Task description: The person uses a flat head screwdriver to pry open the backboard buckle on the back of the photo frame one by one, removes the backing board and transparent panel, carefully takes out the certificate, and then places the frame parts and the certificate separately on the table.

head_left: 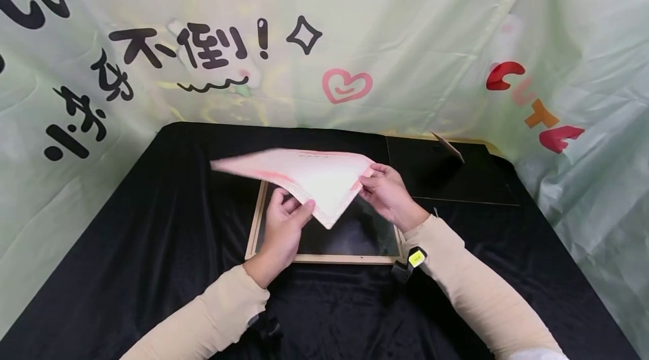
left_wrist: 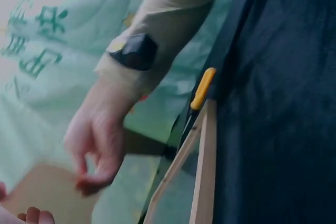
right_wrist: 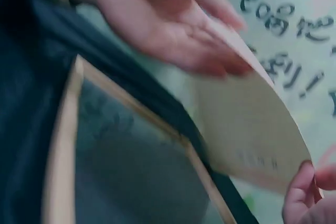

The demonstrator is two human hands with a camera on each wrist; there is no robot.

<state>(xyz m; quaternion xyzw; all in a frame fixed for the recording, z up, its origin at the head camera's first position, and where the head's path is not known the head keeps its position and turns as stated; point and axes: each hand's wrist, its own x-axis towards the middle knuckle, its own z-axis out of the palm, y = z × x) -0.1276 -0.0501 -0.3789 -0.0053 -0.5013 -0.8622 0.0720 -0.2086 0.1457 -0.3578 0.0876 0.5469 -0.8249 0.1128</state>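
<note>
Both hands hold a white sheet of paper (head_left: 324, 177) with pink borders, bent and raised above a pale wooden frame (head_left: 345, 259). My right hand (head_left: 387, 194) pinches its right edge between thumb and fingers. At the lower left edge, my left hand (head_left: 285, 230) has its thumb on the sheet and its fingers curled beneath. In the right wrist view the left hand (right_wrist: 163, 19) has the sheet between thumb and fingers. The sheet's plain back (right_wrist: 247, 124) faces that camera. A dark glossy pane (head_left: 350, 230) fills the frame lying on the table.
A black backing board (head_left: 471, 185) with a raised flap (head_left: 448, 147) lies at the back right. Beside the frame, the left wrist view shows a yellow handle (left_wrist: 203, 88). Black cloth (head_left: 167, 225) covers the table, and a printed curtain (head_left: 405, 39) hangs around it.
</note>
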